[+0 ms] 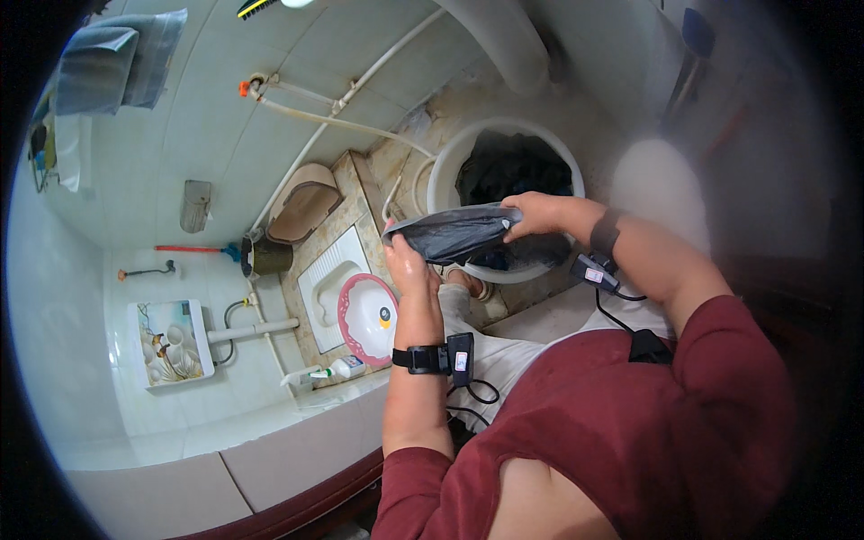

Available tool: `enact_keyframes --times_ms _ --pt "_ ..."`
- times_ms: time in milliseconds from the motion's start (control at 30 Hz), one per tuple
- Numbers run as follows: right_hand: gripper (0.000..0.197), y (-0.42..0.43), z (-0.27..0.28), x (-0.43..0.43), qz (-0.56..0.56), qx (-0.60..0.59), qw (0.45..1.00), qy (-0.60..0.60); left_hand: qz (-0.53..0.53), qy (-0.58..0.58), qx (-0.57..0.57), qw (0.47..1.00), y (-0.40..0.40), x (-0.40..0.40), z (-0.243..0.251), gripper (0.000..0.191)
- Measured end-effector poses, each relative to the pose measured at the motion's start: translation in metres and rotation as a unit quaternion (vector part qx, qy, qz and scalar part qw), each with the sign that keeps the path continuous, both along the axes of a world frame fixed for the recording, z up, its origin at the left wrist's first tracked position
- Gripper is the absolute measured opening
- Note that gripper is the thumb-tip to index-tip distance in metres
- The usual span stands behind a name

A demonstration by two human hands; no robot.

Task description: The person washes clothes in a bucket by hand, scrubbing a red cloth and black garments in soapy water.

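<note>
A wet dark grey cloth garment (445, 236) with a lighter band along its upper edge is stretched between my two hands. My left hand (410, 266) grips its left end, and my right hand (534, 214) holds the right end by the edge. Part of the garment hangs over the near rim of a large white tub (572, 162). Inside the tub lies a heap of dark wet cloth (516, 165), partly hidden behind the garment and my right forearm.
Left of me a pink-rimmed basin (345, 304) sits over a squat toilet (317, 280). A white bottle (347, 366) stands beside it. Beyond are a waste bin (270, 256), a beige container (304, 202), wall pipes (317, 138) and a hose (364, 125) reaching towards the tub.
</note>
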State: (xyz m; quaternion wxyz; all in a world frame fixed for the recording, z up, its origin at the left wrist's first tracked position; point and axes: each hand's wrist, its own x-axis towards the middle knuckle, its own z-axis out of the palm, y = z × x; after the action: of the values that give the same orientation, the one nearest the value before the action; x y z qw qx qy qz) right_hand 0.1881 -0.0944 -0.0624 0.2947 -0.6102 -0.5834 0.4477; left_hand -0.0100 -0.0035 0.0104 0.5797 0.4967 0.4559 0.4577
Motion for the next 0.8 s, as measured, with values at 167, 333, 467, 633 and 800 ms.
enact_keyframes --times_ms 167,333,467,633,800 --pt "0.045 0.0 0.003 0.026 0.05 -0.025 0.996 -0.071 0.066 0.178 -0.084 0.978 0.005 -0.016 -0.014 0.029" --pt "0.032 -0.002 0.029 0.036 -0.019 -0.026 0.999 0.03 0.095 0.035 -0.127 0.987 0.006 -0.028 -0.022 0.02" --pt "0.02 0.002 0.018 0.038 -0.009 0.054 0.985 -0.165 0.086 0.043 -0.082 0.992 0.013 -0.038 -0.03 0.018" --pt "0.017 -0.001 0.001 0.042 -0.125 0.018 0.955 -0.269 0.008 0.063 -0.031 0.998 0.011 -0.039 -0.019 0.013" --pt "0.025 0.005 0.011 0.058 -0.206 -0.016 0.974 0.094 -0.143 0.075 -0.11 0.981 0.011 -0.053 -0.01 0.012"
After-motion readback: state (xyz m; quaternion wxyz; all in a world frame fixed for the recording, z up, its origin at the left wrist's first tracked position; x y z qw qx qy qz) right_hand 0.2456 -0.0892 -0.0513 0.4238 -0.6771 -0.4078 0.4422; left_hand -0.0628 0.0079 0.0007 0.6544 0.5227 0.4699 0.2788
